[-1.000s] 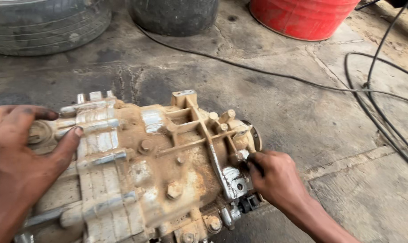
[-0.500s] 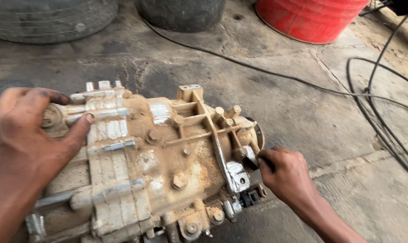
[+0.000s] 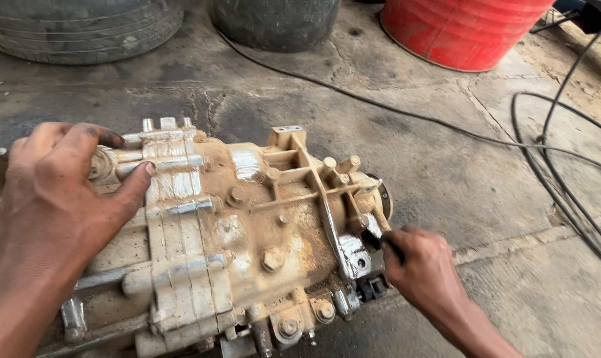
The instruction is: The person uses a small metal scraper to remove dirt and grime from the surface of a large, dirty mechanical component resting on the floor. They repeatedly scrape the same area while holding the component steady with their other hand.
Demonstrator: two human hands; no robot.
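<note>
Stained concrete floor [image 3: 446, 179] carries mud-caked ribbed metal gearbox casing [image 3: 234, 245], long axis left-right, bracketed end pointing right. Left hand [image 3: 55, 199] spread flat, bracing left end. Right hand [image 3: 423, 268] closed around small dark tool [image 3: 378, 240] at right-end bracket. Step: working fitting loose; next move needs steady bracing, controlled turning.

Soft even daylight, sharp focus, faint shadows.

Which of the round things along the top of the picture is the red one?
The red drum at top right. The tyre at top left and the container between them are both dark grey.
</note>
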